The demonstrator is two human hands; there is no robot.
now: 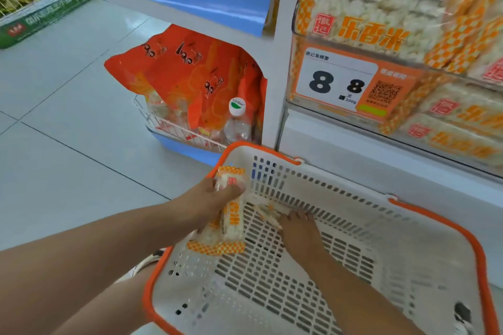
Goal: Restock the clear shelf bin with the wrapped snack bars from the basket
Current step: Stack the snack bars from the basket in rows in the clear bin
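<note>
A white basket with an orange rim (435, 215) sits low in front of me. My left hand (206, 201) grips a bundle of wrapped snack bars (231, 228), orange-checkered at the ends, at the basket's left edge. My right hand (296, 228) reaches to the basket floor, its fingers on another wrapped bar (268, 212) lying against the far wall. The clear shelf bin (304, 3) at upper right is filled with the same bars behind an orange label.
A price tag reading 8.8 (337, 84) hangs under the bin, with a second bin of bars (462, 122) below. On the floor to the left, a wire basket (174, 128) holds orange bags (190, 71) and a water bottle (238, 122). Tiled floor spreads left.
</note>
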